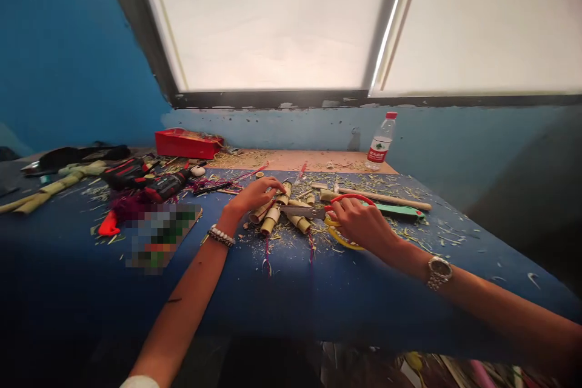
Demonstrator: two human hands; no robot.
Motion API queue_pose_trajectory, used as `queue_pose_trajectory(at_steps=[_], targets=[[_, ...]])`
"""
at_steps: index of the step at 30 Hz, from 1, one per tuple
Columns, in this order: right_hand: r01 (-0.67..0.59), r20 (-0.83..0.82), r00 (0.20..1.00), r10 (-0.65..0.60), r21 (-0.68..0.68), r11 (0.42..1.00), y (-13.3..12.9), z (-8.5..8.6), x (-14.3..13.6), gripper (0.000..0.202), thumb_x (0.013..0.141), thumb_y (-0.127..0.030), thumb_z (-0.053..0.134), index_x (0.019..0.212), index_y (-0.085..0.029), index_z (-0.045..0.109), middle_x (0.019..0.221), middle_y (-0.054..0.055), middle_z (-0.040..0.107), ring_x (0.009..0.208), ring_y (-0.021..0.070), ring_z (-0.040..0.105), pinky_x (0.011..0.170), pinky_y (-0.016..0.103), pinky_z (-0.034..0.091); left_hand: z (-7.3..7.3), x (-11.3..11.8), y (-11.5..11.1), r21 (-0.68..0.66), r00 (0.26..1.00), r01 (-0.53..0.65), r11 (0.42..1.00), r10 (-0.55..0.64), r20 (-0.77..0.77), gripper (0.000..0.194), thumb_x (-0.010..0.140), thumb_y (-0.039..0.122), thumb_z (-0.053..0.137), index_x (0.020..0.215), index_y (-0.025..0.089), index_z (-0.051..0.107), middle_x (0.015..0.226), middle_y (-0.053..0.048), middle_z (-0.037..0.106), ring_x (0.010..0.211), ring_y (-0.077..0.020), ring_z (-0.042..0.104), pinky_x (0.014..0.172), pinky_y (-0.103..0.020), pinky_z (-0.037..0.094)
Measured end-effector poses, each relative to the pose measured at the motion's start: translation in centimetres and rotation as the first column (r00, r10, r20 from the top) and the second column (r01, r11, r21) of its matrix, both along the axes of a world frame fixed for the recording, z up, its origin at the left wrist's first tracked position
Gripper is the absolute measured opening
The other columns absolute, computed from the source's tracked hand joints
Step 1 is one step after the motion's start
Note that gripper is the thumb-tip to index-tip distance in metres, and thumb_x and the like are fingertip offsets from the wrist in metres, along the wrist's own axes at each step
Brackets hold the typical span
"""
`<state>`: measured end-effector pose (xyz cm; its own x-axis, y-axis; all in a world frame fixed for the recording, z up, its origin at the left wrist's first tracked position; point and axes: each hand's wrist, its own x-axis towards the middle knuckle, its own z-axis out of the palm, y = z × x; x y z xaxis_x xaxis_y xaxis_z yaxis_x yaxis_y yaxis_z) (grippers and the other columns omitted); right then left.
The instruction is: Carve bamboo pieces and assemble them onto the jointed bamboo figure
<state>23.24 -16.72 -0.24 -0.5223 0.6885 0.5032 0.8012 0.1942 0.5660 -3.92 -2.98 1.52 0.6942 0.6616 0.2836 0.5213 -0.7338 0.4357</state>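
Observation:
My right hand (357,221) is closed round the handles of a pair of scissors (304,212) with one red and one yellow loop. Their blades point left, across several short bamboo pieces (271,220) joined by purple string (267,254). My left hand (259,194), with a bead bracelet at its wrist, is bent over the upper end of these pieces. Its fingertips grip the bamboo there; part of the grip is hidden. Two string ends hang from the lower bamboo ends onto the blue table (254,297). Whether the blades touch a string I cannot tell.
Left of my hands lie a red-and-black power drill (168,182), long bamboo stalks (50,191) and a red box (188,143). A water bottle (381,144) stands at the back right. Near my right hand are a green tool (400,211) and a bamboo stick (391,198). Shavings are scattered about.

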Motion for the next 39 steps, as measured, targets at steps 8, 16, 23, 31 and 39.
queue_pose_trajectory(at_steps=[8,16,23,31,39], targets=[[-0.008,0.122,0.992,0.024,-0.130,0.991,1.1,1.1,0.3,0.032,0.097,-0.005,0.038,0.079,-0.011,0.064,0.061,0.009,0.062,0.053,0.0186,0.057,0.048,0.030,0.022,-0.4,0.4,0.5,0.059,1.000,-0.012,0.998,0.013,-0.016,0.032,0.089,0.016,0.045,0.101,0.018,0.074,0.109,-0.006,0.070,0.104,-0.0203,0.065,0.100,-0.034,0.048],[0.103,0.278,0.960,-0.034,-0.236,0.966,0.3,3.3,-0.7,0.032,0.087,0.007,0.036,0.084,-0.009,0.064,0.059,0.006,0.059,0.050,0.0180,0.057,0.042,0.029,0.023,0.1,0.6,-0.2,0.066,0.998,-0.040,0.997,0.043,-0.045,0.039,0.092,0.018,0.038,0.098,0.019,0.076,0.111,-0.005,0.073,0.106,-0.0215,0.065,0.102,-0.036,0.047],[0.088,0.173,0.984,-0.035,-0.308,0.947,0.2,3.0,-0.9,0.029,0.086,0.004,0.039,0.088,-0.009,0.065,0.072,0.011,0.066,0.058,0.0205,0.062,0.044,0.031,0.025,1.9,0.3,-1.1,0.087,0.994,-0.066,0.994,0.074,-0.085,0.034,0.095,0.025,0.042,0.106,0.020,0.073,0.112,-0.006,0.074,0.105,-0.0233,0.067,0.093,-0.035,0.050],[0.105,0.117,0.991,-0.069,-0.339,0.935,-0.8,2.7,-1.1,0.025,0.087,0.000,0.044,0.086,-0.012,0.065,0.067,0.008,0.064,0.052,0.0177,0.058,0.044,0.031,0.022,2.8,-1.4,-4.6,0.398,0.985,0.106,0.911,-0.041,-0.169,0.019,0.090,0.038,0.070,0.084,0.021,0.073,0.087,-0.003,0.069,0.090,-0.0200,0.060,0.088,-0.034,0.046],[0.104,0.086,0.993,-0.081,-0.309,0.945,-0.6,1.0,-0.4,0.020,0.094,-0.005,0.045,0.087,-0.012,0.062,0.070,0.008,0.066,0.055,0.0187,0.062,0.046,0.031,0.015,0.6,-0.8,-5.6,0.563,0.972,0.052,0.824,0.087,-0.217,0.013,0.093,0.030,0.068,0.086,0.021,0.074,0.085,-0.002,0.069,0.083,-0.0191,0.060,0.080,-0.034,0.043]])
